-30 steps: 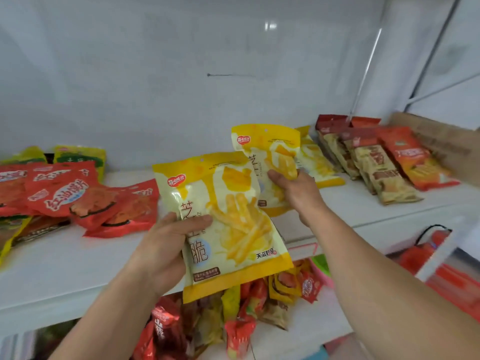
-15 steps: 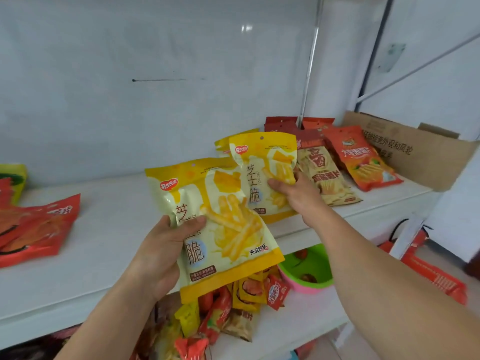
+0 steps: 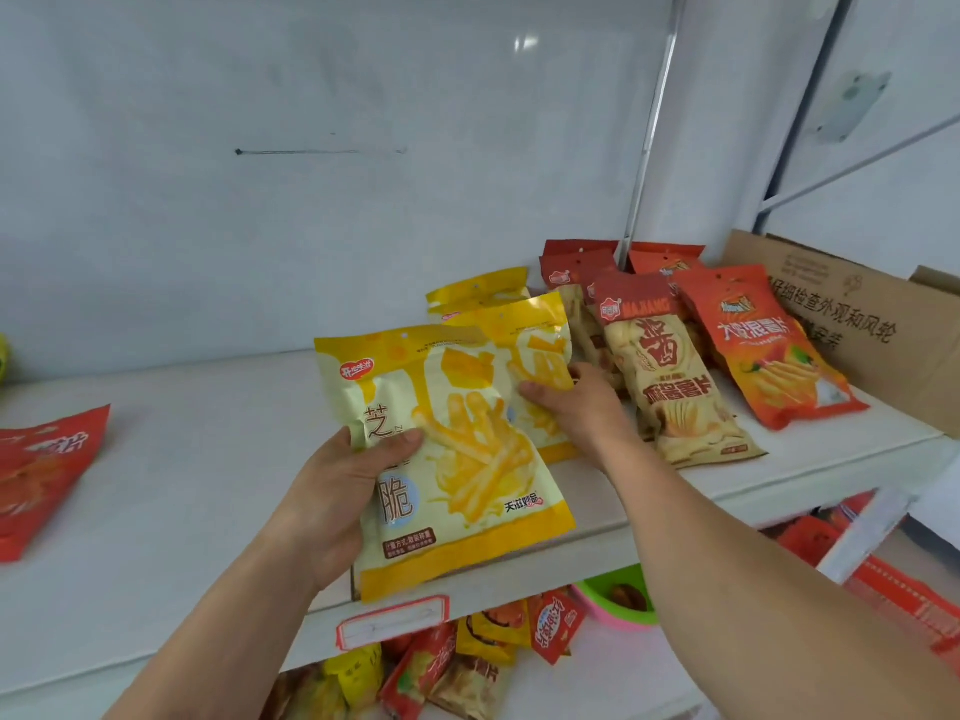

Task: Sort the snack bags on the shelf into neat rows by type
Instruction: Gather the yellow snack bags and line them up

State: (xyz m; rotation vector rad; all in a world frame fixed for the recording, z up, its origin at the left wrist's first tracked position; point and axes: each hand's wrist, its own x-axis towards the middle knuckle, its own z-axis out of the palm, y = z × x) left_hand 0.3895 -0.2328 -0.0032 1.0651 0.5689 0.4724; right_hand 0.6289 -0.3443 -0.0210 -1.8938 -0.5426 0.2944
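**Two yellow bags in hand**

Head view: left hand [image 3: 332, 506] pinches a yellow snack bag [image 3: 457, 459] above the shelf [image 3: 197, 459] edge; right hand [image 3: 582, 407] grips another [image 3: 535, 350] on its row. Probably light, crinkly, slippery; hold by edges.

The yellow bag [image 3: 457, 459] is glossy plastic film, its face crinkled and catching light; the second yellow bag [image 3: 524, 345] shines the same way, with bright glare along its top. The beige bag [image 3: 675, 392] and the orange bag [image 3: 769, 350] are shiny printed film too, slightly wrinkled. The red bag [image 3: 41, 470] at the left edge is glossy and creased. The shelf [image 3: 197, 459] is a smooth white painted surface with a soft sheen. The wall [image 3: 311, 200] behind is smooth and faintly reflective. The box [image 3: 857, 324] is matt brown cardboard. The label [image 3: 392, 621] looks like paper
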